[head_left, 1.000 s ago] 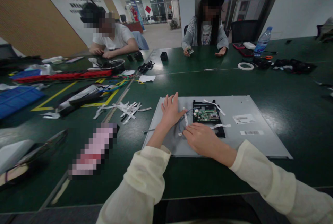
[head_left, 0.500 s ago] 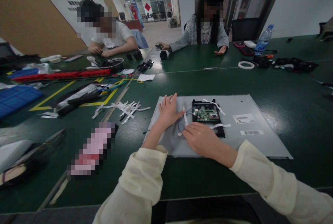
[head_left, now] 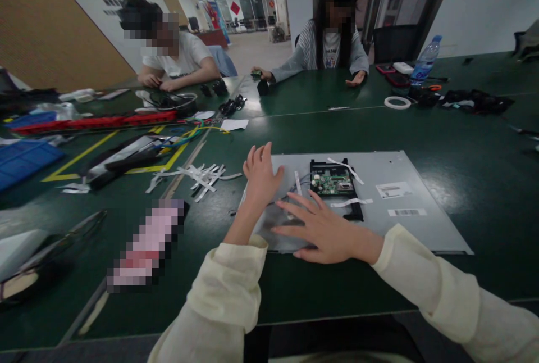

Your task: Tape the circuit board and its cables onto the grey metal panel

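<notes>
A flat grey metal panel (head_left: pixel 400 234) lies on the table before me. On it sits a black bracket (head_left: pixel 357 210) around a green circuit board (head_left: pixel 332 184), with white tape strips (head_left: pixel 351 203) across the bracket. Another tape strip (head_left: pixel 297 182) crosses the grey cables (head_left: pixel 290 187) left of the board. Over the panel's left edge, my left hand (head_left: pixel 261 175) is open, fingers raised and holding nothing. My right hand (head_left: pixel 324 228) is spread open, palm down, over the panel's lower middle, just below the cables; it hides part of them. Whether its fingers touch the panel I cannot tell.
Loose tape strips (head_left: pixel 204 178) lie in a pile left of the panel, beyond a blurred pink phone-like object (head_left: pixel 147 242). A tape roll (head_left: pixel 397 103) and a water bottle (head_left: pixel 426 62) stand at the back right. A blue basket (head_left: pixel 27 160) is far left. Two people sit opposite.
My left hand has lifted off the tape strip and moved left. My right hand has opened from a closed grip near the strip's lower end, spreading its fingers and shifting slightly toward me.
</notes>
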`<state>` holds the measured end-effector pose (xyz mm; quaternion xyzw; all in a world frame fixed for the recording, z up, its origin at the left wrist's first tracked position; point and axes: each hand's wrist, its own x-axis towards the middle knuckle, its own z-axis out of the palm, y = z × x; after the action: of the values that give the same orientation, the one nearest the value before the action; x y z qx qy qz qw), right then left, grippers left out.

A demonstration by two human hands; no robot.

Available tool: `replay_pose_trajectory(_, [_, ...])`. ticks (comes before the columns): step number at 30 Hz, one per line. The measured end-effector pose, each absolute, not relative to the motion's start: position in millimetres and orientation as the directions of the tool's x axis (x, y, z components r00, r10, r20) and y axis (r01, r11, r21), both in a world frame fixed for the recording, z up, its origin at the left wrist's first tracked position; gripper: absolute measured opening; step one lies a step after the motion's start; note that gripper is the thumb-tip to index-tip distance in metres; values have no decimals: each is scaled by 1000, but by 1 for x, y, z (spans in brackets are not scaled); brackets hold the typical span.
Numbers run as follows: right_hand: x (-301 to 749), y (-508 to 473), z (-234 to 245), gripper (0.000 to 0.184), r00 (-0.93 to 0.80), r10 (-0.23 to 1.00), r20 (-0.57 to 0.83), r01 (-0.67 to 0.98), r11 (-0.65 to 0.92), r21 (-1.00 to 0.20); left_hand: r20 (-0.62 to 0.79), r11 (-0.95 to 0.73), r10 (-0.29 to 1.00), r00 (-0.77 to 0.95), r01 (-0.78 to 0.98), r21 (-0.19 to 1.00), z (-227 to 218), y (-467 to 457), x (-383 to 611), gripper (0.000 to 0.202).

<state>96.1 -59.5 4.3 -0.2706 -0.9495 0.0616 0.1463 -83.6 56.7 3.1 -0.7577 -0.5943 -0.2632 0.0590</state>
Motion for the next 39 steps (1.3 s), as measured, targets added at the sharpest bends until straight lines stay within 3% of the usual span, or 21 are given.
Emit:
replay_pose_trajectory(6, [102,-36,-3,53,-684,691,232,663,722,-196,461,-256,878,129,940,225,5,53,-82,60])
replay_pose_trajectory(15, [151,13,-20,52,-305,925,225,920,348,-182,441,-263,883,159,947,186,1,54,-83,54])
replay_pose_trajectory(28, [212,44,-33,43,123,907,403,985,-64,-157,385,-291,897,219,946,140,-5,52,-79,55])
replay_pose_trajectory(35, [197,34,-26,41,-159,914,374,982,186,-39,366,-328,892,267,937,117,-4,48,-75,56])
replay_pose_trajectory(39, [219,41,-36,46,-175,941,290,963,225,-148,354,-334,894,274,935,120,-4,48,-75,55])
